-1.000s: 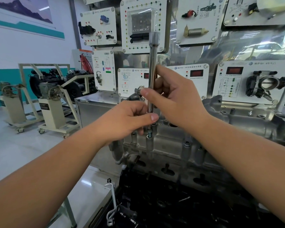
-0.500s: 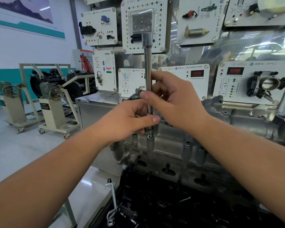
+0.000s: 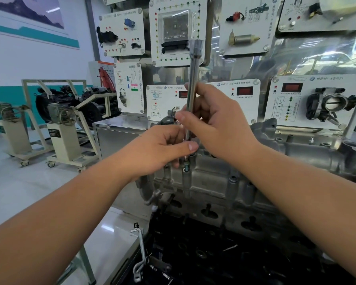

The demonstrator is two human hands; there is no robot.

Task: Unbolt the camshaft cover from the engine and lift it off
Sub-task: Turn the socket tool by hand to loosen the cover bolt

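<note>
Chrome extension bar (image 3: 193, 85), pinched by right hand (image 3: 218, 122) and left hand (image 3: 158, 149), now stands straighter above the camshaft cover (image 3: 214, 182), turning the bolt (image 3: 186, 166) out.

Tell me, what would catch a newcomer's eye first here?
Dead centre, both hands, the left hand and the right hand, pinch a long steel extension bar standing upright over a bolt in the grey camshaft cover. Behind hang white sensor display boards.

We see one head-worn view — looking forward and slightly down, close over the engine (image 3: 224, 182), display panels (image 3: 173, 33) just behind.
</note>
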